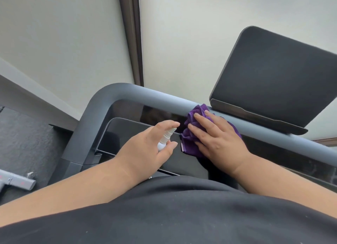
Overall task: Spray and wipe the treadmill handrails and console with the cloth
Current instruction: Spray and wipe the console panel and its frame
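On the front crossbar of the treadmill handrail (164,99), just left of the tilted dark screen (273,76), the right hand (213,136) lies flat on a bunched purple cloth (191,134), its fingers straight and slightly spread, pressing the cloth against the near side of the bar and down onto the glossy black console (127,134) below it. The cloth's upper folds reach the top of the rail, touching the lower left corner of the screen's mount, and its lower edge hangs over the console panel. Just beside it to the left, the left hand (151,149) grips a small white spray bottle (165,139): the fingers curl round the body, the thumb lies along its near side, and the forefinger rests over the top of the nozzle, which points toward the cloth. The bottle is close to the cloth but apart from it. The rail bends at its left corner and runs down toward the near edge of the view. A black garment (173,212) fills the bottom, and dark carpet (23,139) shows at the left edge.
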### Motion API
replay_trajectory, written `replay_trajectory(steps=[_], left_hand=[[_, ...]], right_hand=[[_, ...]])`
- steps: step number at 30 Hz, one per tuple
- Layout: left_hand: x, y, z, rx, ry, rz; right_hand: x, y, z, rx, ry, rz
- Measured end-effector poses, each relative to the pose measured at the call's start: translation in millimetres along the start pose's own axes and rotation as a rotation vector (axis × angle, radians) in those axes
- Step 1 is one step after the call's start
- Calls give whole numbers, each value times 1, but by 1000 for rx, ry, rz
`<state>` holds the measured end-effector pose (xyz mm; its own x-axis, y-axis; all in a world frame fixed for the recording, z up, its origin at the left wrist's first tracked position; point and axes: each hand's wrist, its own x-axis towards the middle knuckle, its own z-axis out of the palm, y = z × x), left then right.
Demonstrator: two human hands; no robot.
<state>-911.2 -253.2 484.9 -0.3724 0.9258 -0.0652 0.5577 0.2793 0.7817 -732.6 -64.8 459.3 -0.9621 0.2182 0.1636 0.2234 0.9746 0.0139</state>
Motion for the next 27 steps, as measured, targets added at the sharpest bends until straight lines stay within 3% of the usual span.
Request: replay_trajectory(steps=[6, 12, 16, 20, 25, 27], left_hand=[[-3, -17, -19, 4, 28, -1], [6, -17, -21, -15, 23, 15], [14, -10, -14, -13, -23, 68], [18, -5, -12, 3, -59, 95], [21, -11, -16, 24, -59, 114], [20, -14, -18, 36, -40, 120]], right_hand=[[70, -45, 4, 36, -65, 37], [113, -70, 5, 78, -244, 90], [80, -52, -3, 55, -180, 125], [38, -24, -3, 32, -11, 213], [38, -27, -3, 3, -22, 271], [59, -38, -6, 26, -114, 257]])
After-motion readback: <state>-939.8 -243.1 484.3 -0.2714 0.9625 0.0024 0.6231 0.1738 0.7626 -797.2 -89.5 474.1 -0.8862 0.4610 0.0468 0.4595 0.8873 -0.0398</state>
